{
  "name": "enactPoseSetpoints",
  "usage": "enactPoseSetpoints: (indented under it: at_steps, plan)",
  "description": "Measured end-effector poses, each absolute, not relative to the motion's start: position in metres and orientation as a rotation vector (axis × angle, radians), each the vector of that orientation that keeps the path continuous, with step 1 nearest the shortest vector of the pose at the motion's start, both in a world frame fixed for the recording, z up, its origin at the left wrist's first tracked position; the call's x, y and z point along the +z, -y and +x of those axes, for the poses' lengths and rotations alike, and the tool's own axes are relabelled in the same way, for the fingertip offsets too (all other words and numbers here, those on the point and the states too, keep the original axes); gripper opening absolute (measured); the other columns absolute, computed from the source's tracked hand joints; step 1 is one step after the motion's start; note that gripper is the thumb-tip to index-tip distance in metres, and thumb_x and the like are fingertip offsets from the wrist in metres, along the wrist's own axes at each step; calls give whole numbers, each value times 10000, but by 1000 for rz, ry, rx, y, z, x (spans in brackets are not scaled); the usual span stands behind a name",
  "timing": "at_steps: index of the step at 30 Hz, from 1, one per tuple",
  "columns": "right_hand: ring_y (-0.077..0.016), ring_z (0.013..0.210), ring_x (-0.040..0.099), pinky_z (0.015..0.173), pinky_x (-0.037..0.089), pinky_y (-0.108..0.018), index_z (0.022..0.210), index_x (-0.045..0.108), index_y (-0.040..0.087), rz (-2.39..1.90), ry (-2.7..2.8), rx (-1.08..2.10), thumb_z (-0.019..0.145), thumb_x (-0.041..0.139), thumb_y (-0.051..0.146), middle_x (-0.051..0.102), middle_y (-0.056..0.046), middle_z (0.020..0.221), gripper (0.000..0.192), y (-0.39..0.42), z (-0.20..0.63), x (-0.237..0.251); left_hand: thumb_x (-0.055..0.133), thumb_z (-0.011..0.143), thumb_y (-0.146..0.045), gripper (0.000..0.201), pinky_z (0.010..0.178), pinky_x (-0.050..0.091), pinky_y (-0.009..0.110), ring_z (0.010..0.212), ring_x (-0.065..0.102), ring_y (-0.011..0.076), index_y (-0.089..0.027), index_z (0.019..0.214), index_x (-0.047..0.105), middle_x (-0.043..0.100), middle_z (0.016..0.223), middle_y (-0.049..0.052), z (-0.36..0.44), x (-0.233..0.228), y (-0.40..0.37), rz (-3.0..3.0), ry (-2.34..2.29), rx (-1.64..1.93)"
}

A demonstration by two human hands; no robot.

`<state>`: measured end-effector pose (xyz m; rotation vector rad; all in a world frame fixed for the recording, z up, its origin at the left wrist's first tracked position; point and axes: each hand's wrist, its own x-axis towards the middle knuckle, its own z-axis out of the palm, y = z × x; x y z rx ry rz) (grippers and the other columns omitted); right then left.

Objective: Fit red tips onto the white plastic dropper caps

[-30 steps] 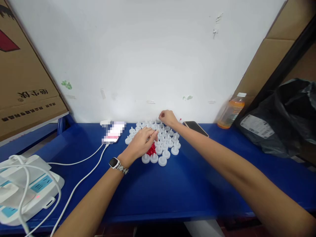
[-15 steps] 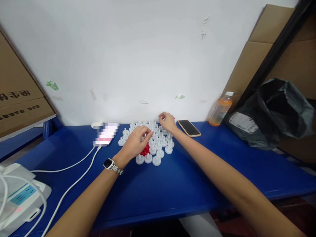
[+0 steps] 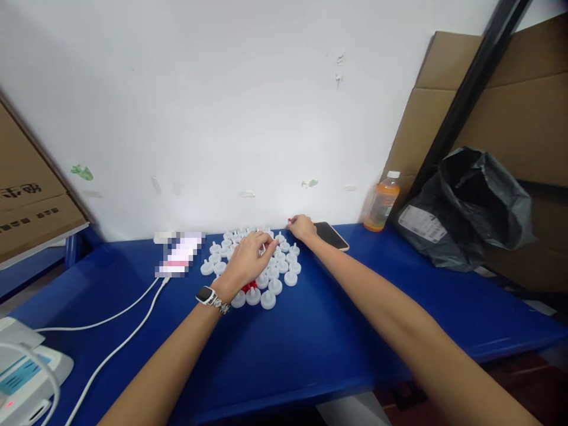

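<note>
Many white round plastic caps with short stems (image 3: 275, 287) stand close together on the blue table. Small red pieces (image 3: 249, 286) lie among them, partly hidden under my left hand. Over the middle of the caps, my left hand (image 3: 251, 257) has its fingers curled and thumb against the forefinger; what they hold, if anything, cannot be made out. My right hand (image 3: 302, 228) is at the back edge of the caps, close to the wall. Its thumb and fingertips pinch at a small red piece (image 3: 289, 220).
A phone (image 3: 332, 236) lies right behind my right hand. Left of the caps is a blurred-out phone (image 3: 180, 254) on a white cable, with a power strip (image 3: 35, 367) nearer. A bottle of orange drink (image 3: 382, 202) and a grey plastic bag (image 3: 465, 207) stand at right.
My right hand has moved right and down from above the caps to the red piece at their back edge. My left hand stays over the caps. The view has shifted slightly right.
</note>
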<state>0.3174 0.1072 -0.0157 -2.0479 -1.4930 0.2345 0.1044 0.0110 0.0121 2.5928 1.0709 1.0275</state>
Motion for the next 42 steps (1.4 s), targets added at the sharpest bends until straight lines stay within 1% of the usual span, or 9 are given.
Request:
enactPoseSetpoints:
  at_steps: [8,11,13,20,29,32,36,39,42]
  plan:
    - [-162,827,665,756,493,-284,998,679,232,-1437,1747,-38,907,547,373,644,-62,1153,214,-25,291,5,384,1018,-395,287,769,429,326,838,563,178,-209,906,572,599,910,30,67,14,5,2530,-1133,1095]
    - [-141,683,647,670,488,-255,1051,641,221,-1235,1844,172,920,537,355,696,-23,882,215,11,276,10,363,1026,-373,258,793,431,333,886,571,186,-208,1023,561,602,994,48,67,18,15,2641,-1104,1092]
    - [-142,683,646,624,484,-244,1051,638,219,-1127,1863,274,907,546,322,701,-17,856,199,26,265,7,379,1021,-389,252,790,432,340,894,570,199,-200,1053,543,602,993,56,69,19,21,2720,-1099,1070]
    - [-158,832,634,550,516,-218,1003,619,224,-954,1781,459,866,554,239,674,-31,963,153,48,234,-8,274,1045,-312,292,734,409,333,784,532,194,-199,889,493,575,849,44,61,11,23,2934,-1028,883]
    - [-166,793,617,677,532,-293,996,636,209,-1029,1742,11,885,505,182,608,-83,1083,174,26,248,-6,224,1040,-413,418,551,331,287,562,406,138,-222,691,352,404,603,-23,49,18,21,2052,-1313,1466]
    - [-185,803,621,633,518,-286,967,641,212,-1158,1598,21,873,536,223,635,-66,1016,141,15,266,-5,273,1030,-436,423,619,379,300,630,468,156,-212,702,419,469,630,-11,38,20,16,2218,-1258,1233]
    - [-192,900,638,652,530,-277,998,664,227,-1170,1608,166,891,538,273,660,-60,1082,170,11,268,-10,397,999,-393,306,848,404,404,922,536,228,-216,869,610,634,931,41,36,11,22,2643,-1222,794]
    - [-208,1006,607,746,540,-310,956,714,229,-1179,1612,132,873,591,320,591,-82,1167,174,13,263,-15,424,988,-411,298,921,392,458,1035,522,261,-239,986,667,627,1080,58,36,6,28,2688,-1248,742]
    - [-197,886,592,789,512,-338,941,746,228,-1206,1634,98,859,624,345,581,-62,967,188,15,259,-16,385,1004,-406,330,954,399,454,1055,526,253,-250,1103,659,623,1105,63,27,7,25,2613,-1249,839]
